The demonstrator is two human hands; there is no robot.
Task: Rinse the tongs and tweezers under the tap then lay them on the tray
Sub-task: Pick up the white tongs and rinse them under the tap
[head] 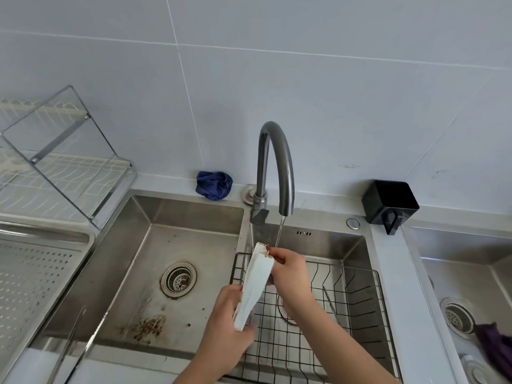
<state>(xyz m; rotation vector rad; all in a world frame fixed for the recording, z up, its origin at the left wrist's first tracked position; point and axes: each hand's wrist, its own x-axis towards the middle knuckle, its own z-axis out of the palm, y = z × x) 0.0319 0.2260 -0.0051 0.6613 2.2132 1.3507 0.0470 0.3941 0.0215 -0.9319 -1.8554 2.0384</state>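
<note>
left hand [227, 322] grips white tongs [256, 281] low; right hand [291, 270] pinches their tip at 12 o'clock, under tap [277, 162] stream.

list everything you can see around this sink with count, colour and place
tongs: one, white, grimy tip, under the running tap
tap: one, dark grey, behind the sink
sink: two basins, steel, centre
wire rack: one, black, in the right basin
short tweezers: one pair, steel, in the wire rack
long tweezers: apparently one pair, steel, across the sink's front left rim
tray: one, perforated steel, left of sink
dish rack: one, white and chrome, back left
blue cloth: one, beside the tap's base
purple cloth: one, far right basin
holder: one, black, right of the tap
left hand: grips the tongs' near end
right hand: pinches the tongs' tip
</note>
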